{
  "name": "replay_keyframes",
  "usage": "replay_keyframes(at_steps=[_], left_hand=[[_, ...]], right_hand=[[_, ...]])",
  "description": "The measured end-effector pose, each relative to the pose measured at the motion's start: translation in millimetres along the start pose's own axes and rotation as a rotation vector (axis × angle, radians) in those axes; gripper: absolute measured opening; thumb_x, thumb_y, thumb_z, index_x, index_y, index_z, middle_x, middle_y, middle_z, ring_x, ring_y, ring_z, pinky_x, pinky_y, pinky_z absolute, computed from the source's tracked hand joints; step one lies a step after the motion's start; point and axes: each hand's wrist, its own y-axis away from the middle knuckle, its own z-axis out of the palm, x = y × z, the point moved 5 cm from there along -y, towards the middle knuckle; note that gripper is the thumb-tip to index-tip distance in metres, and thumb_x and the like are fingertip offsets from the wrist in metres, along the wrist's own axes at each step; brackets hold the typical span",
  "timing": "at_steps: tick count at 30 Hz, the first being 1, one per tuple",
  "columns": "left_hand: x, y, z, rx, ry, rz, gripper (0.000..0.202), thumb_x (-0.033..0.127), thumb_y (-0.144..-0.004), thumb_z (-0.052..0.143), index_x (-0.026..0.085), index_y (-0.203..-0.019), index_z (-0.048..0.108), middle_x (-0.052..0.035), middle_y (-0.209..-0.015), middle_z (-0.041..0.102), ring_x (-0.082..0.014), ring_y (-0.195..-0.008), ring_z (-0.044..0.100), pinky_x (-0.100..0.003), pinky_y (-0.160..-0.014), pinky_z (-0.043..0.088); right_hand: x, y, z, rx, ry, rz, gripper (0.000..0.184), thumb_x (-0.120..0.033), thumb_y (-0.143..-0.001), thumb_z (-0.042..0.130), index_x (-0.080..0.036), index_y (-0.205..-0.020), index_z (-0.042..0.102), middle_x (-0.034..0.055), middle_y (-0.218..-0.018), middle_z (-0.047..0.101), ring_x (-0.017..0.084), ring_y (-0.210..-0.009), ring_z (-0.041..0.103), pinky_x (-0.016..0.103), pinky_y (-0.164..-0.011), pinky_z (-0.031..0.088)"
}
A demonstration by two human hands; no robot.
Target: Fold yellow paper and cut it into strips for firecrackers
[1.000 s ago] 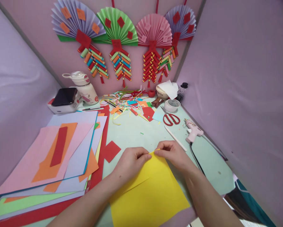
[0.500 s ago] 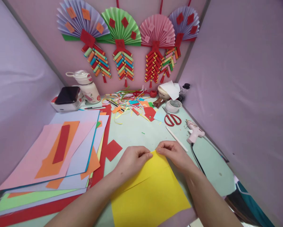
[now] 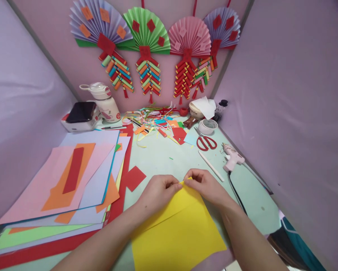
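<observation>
A yellow paper sheet (image 3: 177,233) lies on the pale green table (image 3: 163,156) in front of me, folded along a slanted crease. My left hand (image 3: 157,194) and my right hand (image 3: 204,184) meet at its far corner. Both pinch that corner between thumb and fingertips, knuckles almost touching. A small red paper square (image 3: 134,178) lies just left of my left hand.
A stack of coloured sheets (image 3: 64,188) covers the left side. Paper scraps (image 3: 157,126), red scissors (image 3: 205,142), a white stick (image 3: 211,166), a pink glue gun (image 3: 232,157) with its cord, a tape roll (image 3: 207,126) and a bottle (image 3: 105,102) lie further back. Paper fans (image 3: 146,30) hang on the wall.
The yellow strip tip that stuck out between my fingers a second ago is now tucked in; both hands have closed slightly tighter on the corner. The view shifted a little.
</observation>
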Motion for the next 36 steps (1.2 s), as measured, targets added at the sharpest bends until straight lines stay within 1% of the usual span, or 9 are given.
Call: replay_keyframes(at_steps=[3, 8, 11, 13, 15, 20, 25, 32, 36], left_hand=[[1, 1, 1.2, -0.003, 0.003, -0.002, 0.030, 0.042, -0.082, 0.050, 0.019, -0.072, 0.067, 0.0016, -0.067, 0.063, -0.0147, -0.066, 0.053, -0.024, -0.058, 0.036], [3, 1, 4.1, -0.048, 0.046, -0.014, 0.030, 0.041, -0.081, 0.050, 0.018, -0.074, 0.067, 0.0014, -0.068, 0.061, -0.0141, -0.067, 0.051, -0.023, -0.058, 0.035], [2, 1, 5.5, -0.065, 0.059, -0.028, 0.030, 0.041, -0.081, 0.050, 0.017, -0.074, 0.067, 0.0016, -0.066, 0.059, -0.0135, -0.065, 0.049, -0.023, -0.057, 0.033], [1, 0, 6.0, -0.060, 0.052, -0.033, 0.030, 0.042, -0.081, 0.051, 0.017, -0.072, 0.066, 0.0020, -0.064, 0.057, -0.0130, -0.063, 0.047, -0.023, -0.056, 0.032], [-1, 0, 6.4, -0.054, 0.035, -0.032, 0.031, 0.042, -0.080, 0.051, 0.017, -0.071, 0.066, 0.0020, -0.063, 0.056, -0.0128, -0.062, 0.046, -0.023, -0.055, 0.032], [-3, -2, 6.6, -0.081, 0.011, -0.005, 0.029, 0.040, -0.081, 0.051, 0.018, -0.074, 0.068, 0.0013, -0.066, 0.061, -0.0138, -0.065, 0.050, -0.023, -0.057, 0.034], [-5, -3, -0.2, -0.078, -0.032, 0.013, 0.025, 0.037, -0.080, 0.052, 0.019, -0.083, 0.070, 0.0010, -0.070, 0.065, -0.0142, -0.066, 0.053, -0.023, -0.059, 0.036], [-5, -1, -3.8, -0.053, -0.072, 0.002, 0.024, 0.036, -0.081, 0.052, 0.020, -0.079, 0.070, 0.0017, -0.071, 0.067, -0.0141, -0.067, 0.056, -0.023, -0.061, 0.038], [-2, 0, -3.7, -0.037, -0.093, 0.026, 0.024, 0.034, -0.081, 0.051, 0.020, -0.077, 0.069, 0.0013, -0.071, 0.068, -0.0142, -0.067, 0.057, -0.024, -0.060, 0.037]], right_hand=[[4, 0, 3, -0.005, 0.021, 0.035, 0.012, -0.027, -0.075, 0.059, -0.017, -0.069, 0.061, -0.0028, -0.063, 0.055, 0.010, -0.057, 0.046, 0.022, -0.052, 0.033], [5, -2, 1, 0.047, 0.032, -0.010, 0.010, -0.022, -0.071, 0.059, -0.017, -0.062, 0.057, -0.0040, -0.058, 0.050, 0.009, -0.054, 0.042, 0.021, -0.049, 0.031], [6, -3, 1, -0.011, 0.046, -0.023, 0.006, -0.020, -0.070, 0.057, -0.017, -0.065, 0.059, -0.0029, -0.061, 0.054, 0.009, -0.057, 0.044, 0.021, -0.052, 0.033], [7, -3, 2, -0.068, 0.050, -0.008, 0.007, -0.021, -0.071, 0.058, -0.016, -0.070, 0.062, -0.0019, -0.065, 0.057, 0.010, -0.059, 0.047, 0.022, -0.054, 0.035], [8, -3, 2, -0.085, 0.057, 0.007, 0.008, -0.023, -0.072, 0.058, -0.017, -0.072, 0.063, -0.0017, -0.066, 0.057, 0.010, -0.060, 0.047, 0.022, -0.054, 0.035], [8, -4, 2, -0.027, 0.108, -0.049, 0.007, -0.021, -0.071, 0.058, -0.017, -0.065, 0.059, -0.0028, -0.062, 0.054, 0.010, -0.059, 0.045, 0.022, -0.054, 0.034], [9, -6, -4, 0.018, 0.212, -0.062, 0.008, -0.023, -0.073, 0.057, -0.017, -0.068, 0.061, -0.0037, -0.062, 0.052, 0.009, -0.057, 0.040, 0.023, -0.052, 0.030], [11, -5, -5, 0.009, 0.191, -0.039, 0.011, -0.027, -0.074, 0.058, -0.018, -0.069, 0.060, -0.0033, -0.061, 0.050, 0.009, -0.056, 0.040, 0.023, -0.051, 0.029], [11, -5, -4, 0.017, 0.190, -0.026, 0.011, -0.027, -0.074, 0.058, -0.018, -0.068, 0.060, -0.0033, -0.061, 0.051, 0.010, -0.056, 0.040, 0.023, -0.051, 0.029]])
